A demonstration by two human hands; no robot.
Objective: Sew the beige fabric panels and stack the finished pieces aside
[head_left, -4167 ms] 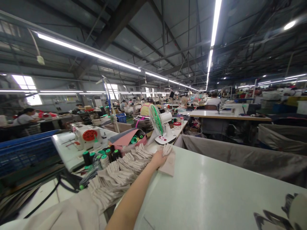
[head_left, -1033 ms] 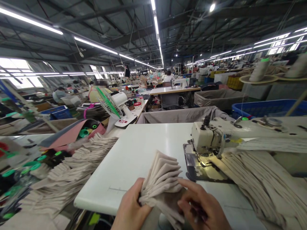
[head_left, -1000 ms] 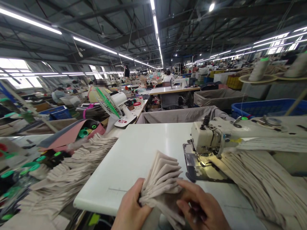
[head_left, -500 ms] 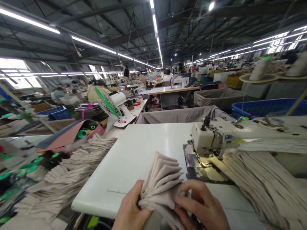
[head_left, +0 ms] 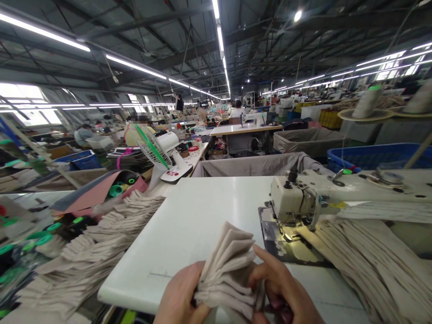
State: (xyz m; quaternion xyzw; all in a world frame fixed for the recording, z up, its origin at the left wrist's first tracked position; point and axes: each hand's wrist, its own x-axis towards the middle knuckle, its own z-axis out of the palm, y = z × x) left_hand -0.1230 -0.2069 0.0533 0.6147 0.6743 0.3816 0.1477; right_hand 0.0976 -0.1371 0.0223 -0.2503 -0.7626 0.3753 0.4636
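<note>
A bunch of beige fabric pieces (head_left: pixel 229 261), layered in folds, is held over the front edge of the white table. My left hand (head_left: pixel 184 294) grips its left side between thumb and fingers. On its right side, my right hand (head_left: pixel 281 290) has curled fingers against the layers, with the index finger raised near their edges. Right of the hands stands a sewing machine (head_left: pixel 292 198) with a lit needle area. More beige fabric (head_left: pixel 367 256) lies beside the machine's needle plate.
The white tabletop (head_left: pixel 199 216) extends ahead. Stacked beige fabric (head_left: pixel 101 243) lies at the left, near a white and green fan (head_left: pixel 168 153). Beyond the table are a cloth-lined bin (head_left: pixel 249 165) and a blue basket (head_left: pixel 378 155). A person (head_left: pixel 138 128) is at the back left.
The fabric bunch sits slightly lower in view. My right hand's index finger has risen along the right edges of the layers, and more layers are fanned out beside it.
</note>
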